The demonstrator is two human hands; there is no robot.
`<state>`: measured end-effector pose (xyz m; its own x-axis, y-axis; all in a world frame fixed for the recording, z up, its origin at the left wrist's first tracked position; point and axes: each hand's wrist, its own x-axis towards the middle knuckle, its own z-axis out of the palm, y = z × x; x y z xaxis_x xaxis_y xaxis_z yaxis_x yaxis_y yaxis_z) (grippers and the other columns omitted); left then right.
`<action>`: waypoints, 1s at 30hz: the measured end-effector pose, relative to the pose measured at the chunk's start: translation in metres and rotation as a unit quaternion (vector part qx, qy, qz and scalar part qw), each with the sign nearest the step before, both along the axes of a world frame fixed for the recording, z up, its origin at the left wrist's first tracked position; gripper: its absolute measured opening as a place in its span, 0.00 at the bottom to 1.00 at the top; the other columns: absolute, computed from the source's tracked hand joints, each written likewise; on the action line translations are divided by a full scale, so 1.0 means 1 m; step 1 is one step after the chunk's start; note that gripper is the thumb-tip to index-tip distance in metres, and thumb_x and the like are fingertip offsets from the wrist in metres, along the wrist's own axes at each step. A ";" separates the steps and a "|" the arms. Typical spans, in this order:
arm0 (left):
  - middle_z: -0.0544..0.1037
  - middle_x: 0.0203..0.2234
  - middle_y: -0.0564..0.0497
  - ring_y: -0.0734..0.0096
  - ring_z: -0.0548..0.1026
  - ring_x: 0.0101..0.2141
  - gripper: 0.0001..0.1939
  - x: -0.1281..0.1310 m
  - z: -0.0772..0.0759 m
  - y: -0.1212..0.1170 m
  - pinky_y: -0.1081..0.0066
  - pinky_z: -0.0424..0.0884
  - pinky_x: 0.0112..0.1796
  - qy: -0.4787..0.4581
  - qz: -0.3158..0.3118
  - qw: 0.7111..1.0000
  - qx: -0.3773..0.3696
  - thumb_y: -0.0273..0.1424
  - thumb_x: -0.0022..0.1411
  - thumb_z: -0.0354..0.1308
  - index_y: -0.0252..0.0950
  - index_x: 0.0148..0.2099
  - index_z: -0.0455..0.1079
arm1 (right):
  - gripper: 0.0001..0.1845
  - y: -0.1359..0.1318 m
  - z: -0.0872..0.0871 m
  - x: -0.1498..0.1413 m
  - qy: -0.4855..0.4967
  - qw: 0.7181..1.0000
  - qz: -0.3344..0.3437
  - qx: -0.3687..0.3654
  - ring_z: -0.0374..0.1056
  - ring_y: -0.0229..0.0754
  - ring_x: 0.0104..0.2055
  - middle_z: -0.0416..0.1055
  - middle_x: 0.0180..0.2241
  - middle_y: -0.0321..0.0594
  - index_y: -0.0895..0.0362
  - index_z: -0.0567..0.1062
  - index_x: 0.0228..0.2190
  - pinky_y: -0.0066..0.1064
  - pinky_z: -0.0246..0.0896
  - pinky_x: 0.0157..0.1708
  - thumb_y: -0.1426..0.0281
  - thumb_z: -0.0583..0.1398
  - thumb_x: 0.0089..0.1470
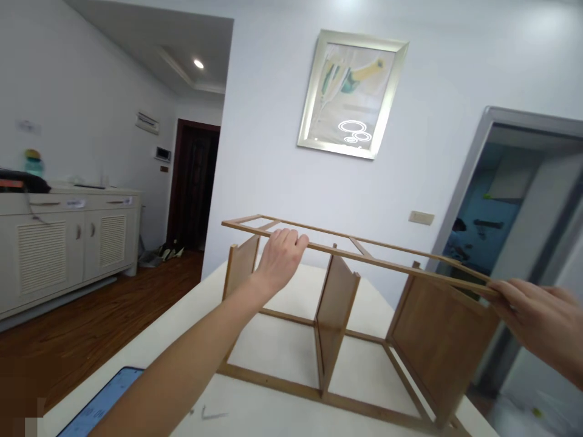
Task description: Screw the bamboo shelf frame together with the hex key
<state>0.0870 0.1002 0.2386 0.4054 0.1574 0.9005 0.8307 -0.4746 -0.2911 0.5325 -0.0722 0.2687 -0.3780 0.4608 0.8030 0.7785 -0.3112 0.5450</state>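
Observation:
My left hand [283, 255] is closed over the near rail of a wooden ladder-like side frame [387, 262], left of its middle. Gripping the right end of that same frame is my right hand [542, 315]. The frame is held level above a wooden shelf unit whose bottom side frame [268, 377] lies on the white table. Three brown panels stand upright from it: a left panel [241, 262], a middle panel [336, 312] and a right panel [444, 340]. Gaps show between the upper frame and the left and middle panels; contact at the right panel is unclear.
An L-shaped hex key [213, 415] lies on the white table [180, 328] near its front. A phone [102, 403] is partly behind my left forearm. White cabinets [68, 243] stand at left. A framed picture [353, 94] hangs on the wall; a doorway with a person [456, 237] is at right.

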 end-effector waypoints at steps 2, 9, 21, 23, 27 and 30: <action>0.68 0.29 0.46 0.61 0.66 0.33 0.11 -0.004 0.007 0.006 0.63 0.60 0.36 0.002 -0.002 1.000 0.000 0.22 0.66 0.45 0.35 0.37 0.67 | 0.27 -0.009 0.008 -0.011 -0.025 0.999 0.023 -0.009 0.62 0.39 0.23 0.70 0.22 0.40 0.52 0.71 0.26 0.33 0.48 0.29 0.51 0.43 0.63; 0.66 0.26 0.48 0.62 0.64 0.30 0.13 -0.019 0.006 0.009 0.64 0.58 0.34 0.025 -0.005 0.998 0.052 0.19 0.64 0.44 0.36 0.37 0.68 | 0.16 -0.021 0.002 -0.034 0.010 1.000 0.021 -0.013 0.63 0.40 0.29 0.71 0.25 0.41 0.55 0.71 0.29 0.33 0.47 0.35 0.63 0.50 0.64; 0.64 0.24 0.48 0.61 0.63 0.29 0.13 -0.029 -0.005 -0.026 0.63 0.56 0.33 0.067 0.024 0.997 0.029 0.21 0.65 0.43 0.38 0.35 0.66 | 0.16 -0.003 -0.017 -0.030 0.097 0.992 0.042 -0.068 0.61 0.42 0.34 0.68 0.32 0.43 0.57 0.74 0.34 0.34 0.48 0.36 0.65 0.49 0.64; 0.64 0.24 0.48 0.60 0.63 0.29 0.14 -0.028 -0.005 -0.027 0.64 0.55 0.33 0.078 0.038 0.996 0.020 0.21 0.65 0.41 0.38 0.34 0.65 | 0.16 0.002 -0.019 -0.028 0.126 0.989 0.042 -0.061 0.60 0.45 0.37 0.67 0.34 0.45 0.56 0.76 0.35 0.35 0.49 0.36 0.62 0.51 0.62; 0.66 0.25 0.47 0.59 0.64 0.31 0.14 -0.027 -0.008 -0.029 0.64 0.53 0.34 0.090 0.071 0.993 0.001 0.21 0.65 0.40 0.37 0.35 0.66 | 0.18 0.004 -0.026 -0.026 0.213 0.975 0.063 0.000 0.59 0.52 0.47 0.65 0.45 0.50 0.54 0.74 0.45 0.41 0.55 0.43 0.59 0.56 0.57; 0.67 0.26 0.46 0.59 0.64 0.32 0.14 -0.029 -0.008 -0.031 0.64 0.52 0.34 0.085 0.093 0.992 -0.017 0.23 0.66 0.41 0.36 0.37 0.67 | 0.36 -0.003 -0.037 -0.023 0.304 0.945 0.092 0.076 0.54 0.55 0.55 0.59 0.53 0.54 0.58 0.60 0.59 0.46 0.55 0.51 0.54 0.58 0.54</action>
